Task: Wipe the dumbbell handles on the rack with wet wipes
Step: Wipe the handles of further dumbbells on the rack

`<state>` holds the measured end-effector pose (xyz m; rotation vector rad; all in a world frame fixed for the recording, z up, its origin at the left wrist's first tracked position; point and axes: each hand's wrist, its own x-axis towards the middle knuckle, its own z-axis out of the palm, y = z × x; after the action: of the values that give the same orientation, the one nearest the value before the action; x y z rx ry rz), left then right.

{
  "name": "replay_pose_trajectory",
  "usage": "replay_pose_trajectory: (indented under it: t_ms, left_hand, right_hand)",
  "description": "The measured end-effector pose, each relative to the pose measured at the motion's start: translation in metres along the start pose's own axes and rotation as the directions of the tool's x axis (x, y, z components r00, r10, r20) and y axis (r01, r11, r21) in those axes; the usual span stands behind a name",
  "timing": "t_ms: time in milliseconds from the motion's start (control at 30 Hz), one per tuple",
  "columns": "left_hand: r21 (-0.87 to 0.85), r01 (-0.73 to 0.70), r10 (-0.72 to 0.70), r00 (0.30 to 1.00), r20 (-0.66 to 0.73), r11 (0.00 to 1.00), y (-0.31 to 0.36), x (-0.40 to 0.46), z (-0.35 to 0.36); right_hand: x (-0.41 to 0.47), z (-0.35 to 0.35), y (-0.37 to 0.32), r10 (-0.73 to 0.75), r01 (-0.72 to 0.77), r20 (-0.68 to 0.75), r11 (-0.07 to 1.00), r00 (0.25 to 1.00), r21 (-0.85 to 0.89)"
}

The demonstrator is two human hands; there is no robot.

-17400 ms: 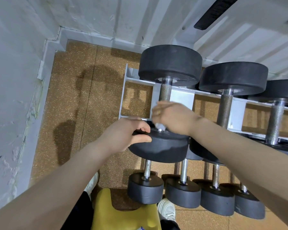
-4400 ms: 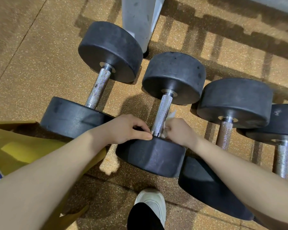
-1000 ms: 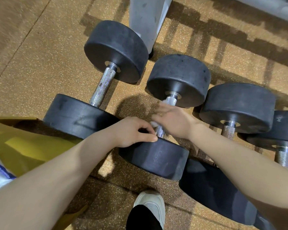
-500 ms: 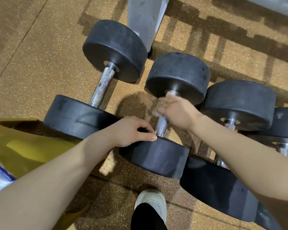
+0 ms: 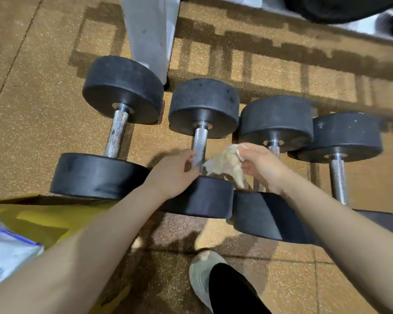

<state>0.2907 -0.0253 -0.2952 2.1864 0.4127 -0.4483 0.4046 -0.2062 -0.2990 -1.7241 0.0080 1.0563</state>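
A speckled tan rubber floor (image 5: 43, 105) fills the frame, with four black dumbbells laid across its middle. The second dumbbell's knurled steel handle (image 5: 199, 141) is touched by the left hand (image 5: 175, 173), fingers curled. Just right of it, a crumpled white wet wipe (image 5: 225, 163) is pinched by the right hand (image 5: 262, 166).

Four dumbbells (image 5: 203, 146) lie side by side on the floor (image 5: 32, 109), heads nearly touching, so only the narrow slots between the bars let my hands in. My left hand (image 5: 174, 175) blocks the near end of the second bar. The white rack post (image 5: 151, 32) blocks the way behind the first two. Left of the row, open floor. A yellow bag (image 5: 43, 220) crowds my left forearm.
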Motion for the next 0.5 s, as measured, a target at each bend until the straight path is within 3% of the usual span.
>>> replay_pose_trajectory:
  t_ms: [67, 233, 400, 500]
  left_hand:
    - [-0.139, -0.056, 0.045, 0.996, -0.078, 0.989, 0.02, 0.0, 0.005]
    - [-0.379, -0.184, 0.208, 0.978, 0.022, 0.907, 0.064, -0.004, 0.025]
    - [-0.413, -0.183, 0.209, 0.978, 0.016, 0.892, 0.076, 0.002, 0.038]
    - [-0.459, -0.157, 0.167, 0.986, -0.019, 0.875, 0.084, 0.002, 0.036]
  right_hand:
    - [-0.016, 0.0, -0.002, 0.022, -0.024, 0.021, 0.995, 1.0, 0.099]
    - [-0.052, -0.011, -0.003, 0.078, -0.091, 0.058, 0.96, 0.995, 0.264]
    - [-0.065, -0.035, 0.0, 0.083, -0.116, 0.124, 0.95, 0.989, 0.291]
    - [-0.073, -0.049, -0.002, 0.033, -0.049, 0.1, 0.986, 0.994, 0.16]
